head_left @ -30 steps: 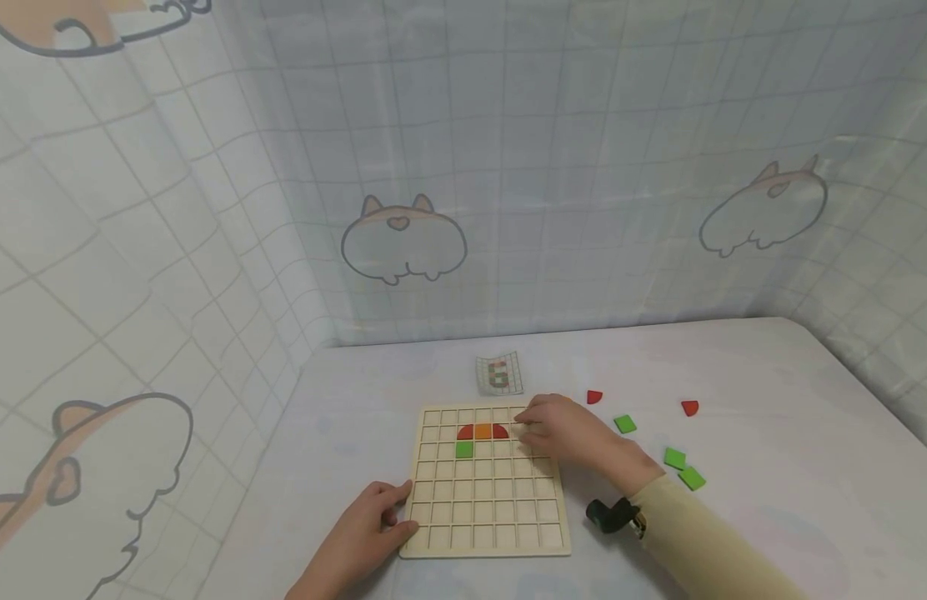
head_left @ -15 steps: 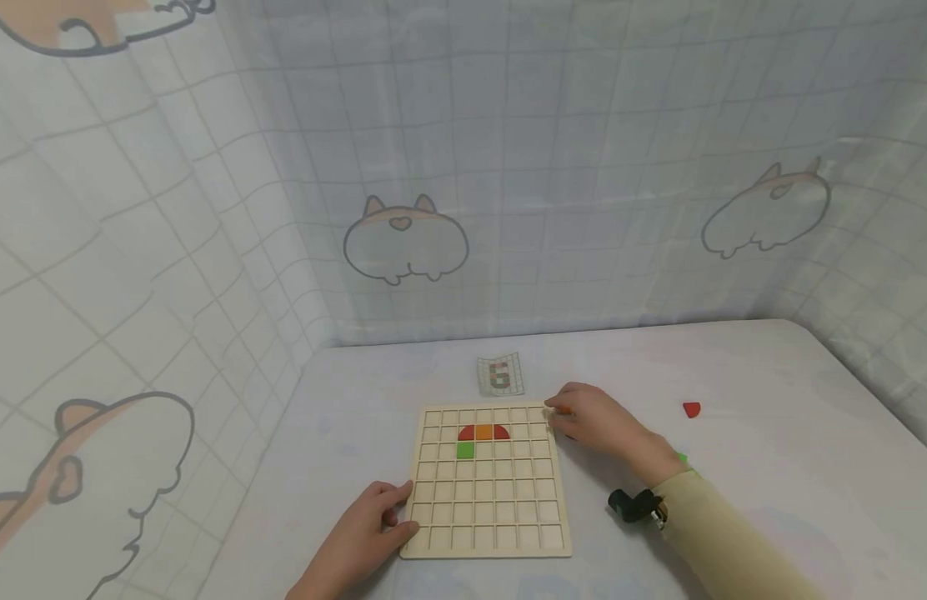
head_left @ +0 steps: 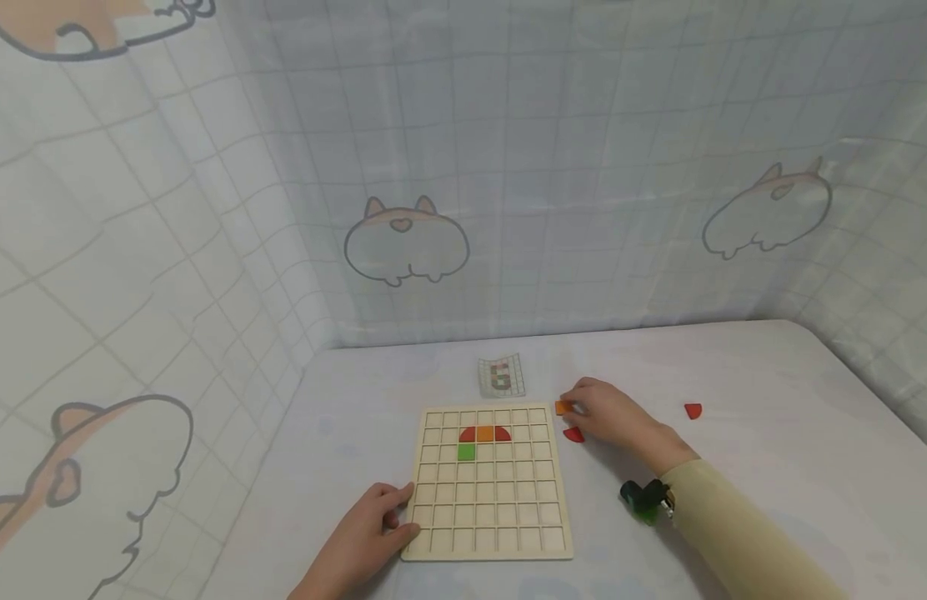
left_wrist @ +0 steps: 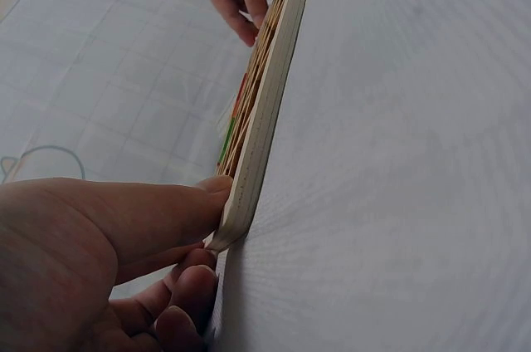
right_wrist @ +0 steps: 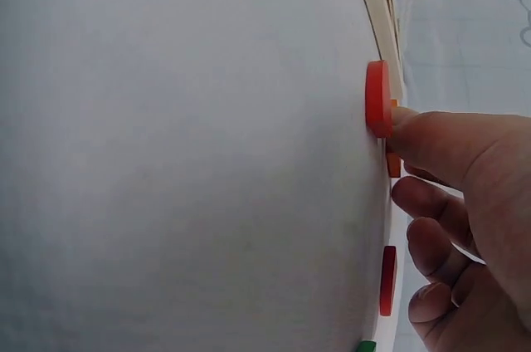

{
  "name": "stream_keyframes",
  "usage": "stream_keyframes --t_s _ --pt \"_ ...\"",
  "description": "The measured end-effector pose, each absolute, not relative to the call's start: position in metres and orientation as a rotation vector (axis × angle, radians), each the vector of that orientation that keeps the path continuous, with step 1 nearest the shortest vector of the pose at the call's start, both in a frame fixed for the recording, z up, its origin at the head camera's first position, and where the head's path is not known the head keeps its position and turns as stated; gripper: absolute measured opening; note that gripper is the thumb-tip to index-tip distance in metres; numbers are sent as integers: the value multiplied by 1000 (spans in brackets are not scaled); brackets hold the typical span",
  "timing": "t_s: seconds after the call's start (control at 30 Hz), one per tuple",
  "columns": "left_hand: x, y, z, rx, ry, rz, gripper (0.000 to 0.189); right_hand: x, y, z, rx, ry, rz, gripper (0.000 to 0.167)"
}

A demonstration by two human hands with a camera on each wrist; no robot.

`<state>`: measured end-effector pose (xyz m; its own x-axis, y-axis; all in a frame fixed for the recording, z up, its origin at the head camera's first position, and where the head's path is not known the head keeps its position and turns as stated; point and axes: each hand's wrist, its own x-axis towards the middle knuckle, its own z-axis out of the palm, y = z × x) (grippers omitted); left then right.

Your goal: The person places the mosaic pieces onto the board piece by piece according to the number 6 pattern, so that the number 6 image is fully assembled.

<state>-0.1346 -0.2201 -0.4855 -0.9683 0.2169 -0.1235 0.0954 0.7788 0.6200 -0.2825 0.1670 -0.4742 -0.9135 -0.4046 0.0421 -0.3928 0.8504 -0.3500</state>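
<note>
My left hand (head_left: 377, 521) grips the left edge of a pale wooden grid board (head_left: 486, 533), thumb on top and fingers curled at the side. In its cells sit two red quarter-round tiles, an orange square (head_left: 485, 433) and a green square (head_left: 467, 452). Right of the board's far corner, my right hand (head_left: 609, 414) has thumb and index finger at opposite edges of a loose orange square tile (head_left: 562, 407), pinching it at the table. A red quarter-round tile (head_left: 573, 435) lies just below those fingertips; in the right wrist view this red tile (right_wrist: 378, 100) stands before the thumb.
A small card with a printed grid pattern (head_left: 501, 377) lies behind the board. Farther right is another red quarter-round tile (head_left: 693, 411). A green tile (head_left: 647, 516) shows partly under the black wrist camera (head_left: 642, 497). Patterned cloth walls enclose the table.
My right hand has moved right, off the board's far right corner, uncovering the loose orange tile and the red one beside it. The left hand keeps its place on the board.
</note>
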Motion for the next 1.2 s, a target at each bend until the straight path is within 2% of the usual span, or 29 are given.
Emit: stream_keyframes --t_s 0.27,0.83,1.2 --pt "-135 -220 -485 238 2772 966 65 -287 168 -476 -678 3003 -513 20" --pt "-134 -220 -485 220 2781 948 65 -278 168 -469 -650 3029 -542 21" --pt "-133 -219 -484 224 2780 961 65 -261 154 -459 -824 3048 -585 14"
